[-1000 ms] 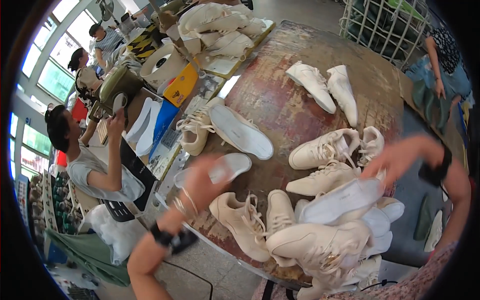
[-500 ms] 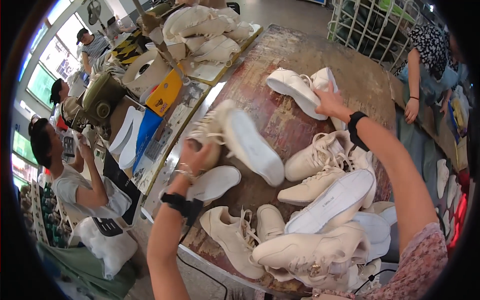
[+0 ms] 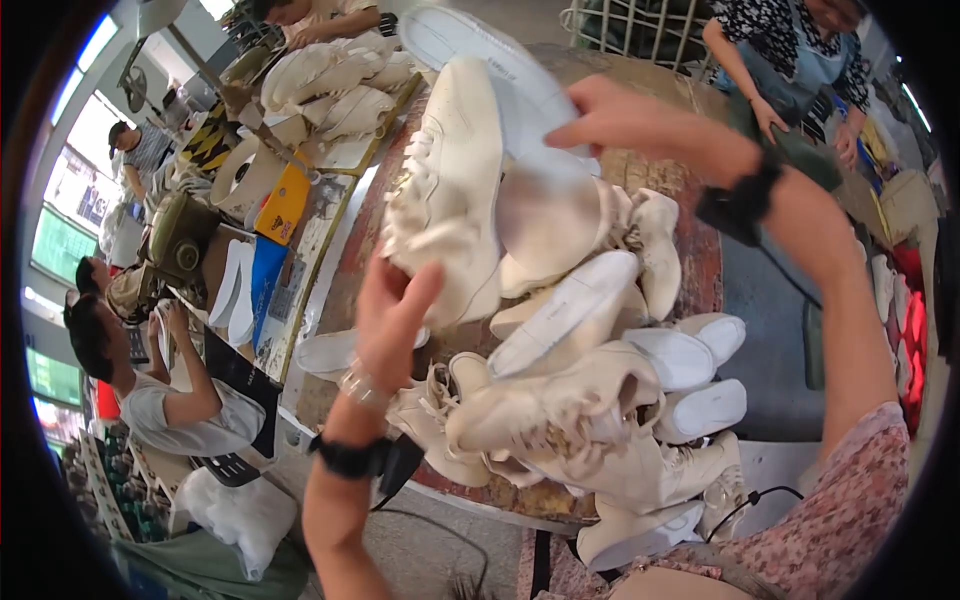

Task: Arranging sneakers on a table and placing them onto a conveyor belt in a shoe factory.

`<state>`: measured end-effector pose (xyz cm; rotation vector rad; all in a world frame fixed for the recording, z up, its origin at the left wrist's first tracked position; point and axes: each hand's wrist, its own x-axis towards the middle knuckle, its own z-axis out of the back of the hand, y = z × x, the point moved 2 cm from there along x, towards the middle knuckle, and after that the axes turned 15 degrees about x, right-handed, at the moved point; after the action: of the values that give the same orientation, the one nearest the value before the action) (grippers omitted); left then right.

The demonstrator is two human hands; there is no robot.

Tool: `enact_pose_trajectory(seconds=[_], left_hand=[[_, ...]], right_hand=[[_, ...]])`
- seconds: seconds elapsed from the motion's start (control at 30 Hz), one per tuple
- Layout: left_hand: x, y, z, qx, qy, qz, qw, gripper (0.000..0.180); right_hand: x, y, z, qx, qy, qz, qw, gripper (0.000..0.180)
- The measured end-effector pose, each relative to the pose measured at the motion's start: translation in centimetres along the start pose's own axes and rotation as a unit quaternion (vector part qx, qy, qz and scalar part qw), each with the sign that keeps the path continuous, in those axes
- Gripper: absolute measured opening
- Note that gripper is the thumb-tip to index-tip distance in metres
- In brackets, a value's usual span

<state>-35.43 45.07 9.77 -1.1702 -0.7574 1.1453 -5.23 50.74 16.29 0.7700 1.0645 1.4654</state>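
I hold a cream lace-up sneaker (image 3: 450, 185) up close in front of me, toe pointing up. My left hand (image 3: 392, 312) grips its heel end from below. My right hand (image 3: 628, 118) pinches a white insole (image 3: 480, 45) at the top of the shoe. Below them a heap of cream sneakers (image 3: 570, 420) and white soles (image 3: 565, 315) lies on the worn round table (image 3: 700, 260).
More cream shoes (image 3: 330, 85) are piled on a bench at the far left. A seated person (image 3: 150, 400) works at lower left, another person (image 3: 790, 60) stands across the table at upper right. White soles (image 3: 235, 290) stand beside a blue box.
I have lifted a sneaker from the table up toward my face. My right hand has come over from the far shoes and now holds an insole at the shoe's top.
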Motion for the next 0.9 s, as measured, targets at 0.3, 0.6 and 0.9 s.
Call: enact_pose_trajectory(seconds=[0.3, 0.6, 0.9], left_hand=[[-18.9, -6.5, -0.8, 0.006, 0.077, 0.032, 0.997, 0.104], [-20.8, 3.6, -7.3, 0.516, 0.103, -0.067, 0.847, 0.118], [-11.6, 1.9, 7.2, 0.44, 0.076, -0.087, 0.89, 0.108]], right_hand=[[-25.2, 2.7, 1.3, 0.155, 0.059, -0.089, 0.982, 0.049], [-29.2, -12.5, -5.2, 0.074, 0.206, -0.278, 0.935, 0.037], [-1.6, -5.3, 3.7, 0.017, 0.343, -0.238, 0.909, 0.035]])
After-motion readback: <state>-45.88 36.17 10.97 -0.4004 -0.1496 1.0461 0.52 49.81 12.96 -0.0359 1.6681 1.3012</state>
